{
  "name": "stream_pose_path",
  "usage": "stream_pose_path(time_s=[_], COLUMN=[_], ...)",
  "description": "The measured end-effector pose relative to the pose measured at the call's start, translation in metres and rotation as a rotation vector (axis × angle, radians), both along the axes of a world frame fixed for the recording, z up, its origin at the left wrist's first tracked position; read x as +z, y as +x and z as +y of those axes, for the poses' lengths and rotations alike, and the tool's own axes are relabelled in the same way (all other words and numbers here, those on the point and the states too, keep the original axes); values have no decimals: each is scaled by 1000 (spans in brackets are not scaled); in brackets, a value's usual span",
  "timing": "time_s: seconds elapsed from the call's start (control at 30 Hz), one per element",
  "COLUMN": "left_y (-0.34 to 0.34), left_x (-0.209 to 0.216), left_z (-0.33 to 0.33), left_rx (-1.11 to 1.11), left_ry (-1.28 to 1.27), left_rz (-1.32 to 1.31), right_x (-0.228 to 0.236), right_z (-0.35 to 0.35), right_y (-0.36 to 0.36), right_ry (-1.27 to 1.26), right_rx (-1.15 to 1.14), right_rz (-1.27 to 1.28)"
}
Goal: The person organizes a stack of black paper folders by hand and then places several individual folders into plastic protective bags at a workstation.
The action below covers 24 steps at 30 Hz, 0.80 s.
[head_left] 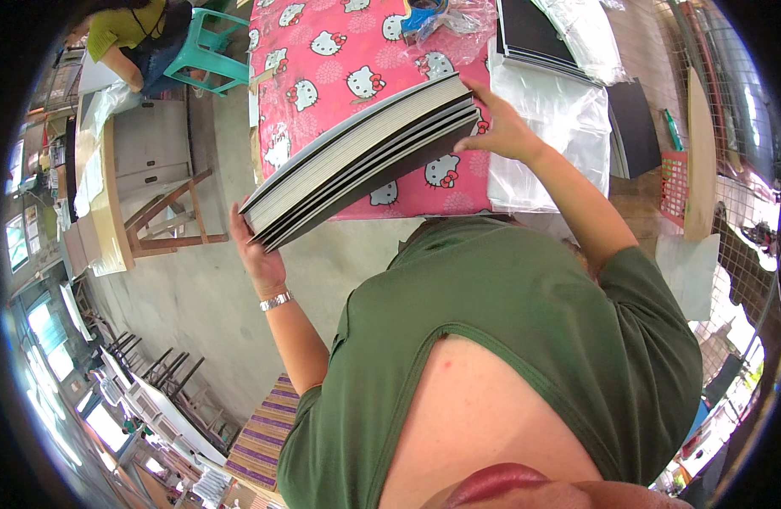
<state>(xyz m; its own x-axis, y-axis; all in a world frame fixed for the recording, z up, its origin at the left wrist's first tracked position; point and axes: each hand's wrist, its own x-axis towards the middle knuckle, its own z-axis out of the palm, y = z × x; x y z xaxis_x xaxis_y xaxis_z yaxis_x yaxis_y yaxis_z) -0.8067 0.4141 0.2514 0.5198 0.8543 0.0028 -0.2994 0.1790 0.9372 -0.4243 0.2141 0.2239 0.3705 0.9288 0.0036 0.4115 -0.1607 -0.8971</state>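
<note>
Both of my hands hold a thick stack of thin black and white boards (365,153), raised over the near part of a table with a pink cartoon-cat cover (323,76). The stack tilts, its right end farther from me than its left. My left hand (259,259), below a metal wristwatch, closes on the left end. My right hand (505,127) grips the right end, thumb on the near side and fingers at the far side. White edges fill the upper part of the stack; black layers show in the lower part.
Clear plastic sleeves (547,136) lie at the table's right side, with more black boards (539,34) behind. A tape dispenser (424,15) sits at the far edge. A teal stool (211,53) and a person (128,34) are at far left. A red basket (675,187) is at right.
</note>
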Motion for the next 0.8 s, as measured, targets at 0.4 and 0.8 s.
stream_pose_path(time_s=[0.4,0.8], left_y=[12,66], left_x=[-13,75], left_z=[-16,-27], left_rx=[308,-81], left_ry=[78,1238], left_rz=[185,927], right_x=[31,-4], right_z=[-3,-4], right_y=[11,-8], right_ry=[134,43], right_rx=[70,59], right_rz=[-615,129])
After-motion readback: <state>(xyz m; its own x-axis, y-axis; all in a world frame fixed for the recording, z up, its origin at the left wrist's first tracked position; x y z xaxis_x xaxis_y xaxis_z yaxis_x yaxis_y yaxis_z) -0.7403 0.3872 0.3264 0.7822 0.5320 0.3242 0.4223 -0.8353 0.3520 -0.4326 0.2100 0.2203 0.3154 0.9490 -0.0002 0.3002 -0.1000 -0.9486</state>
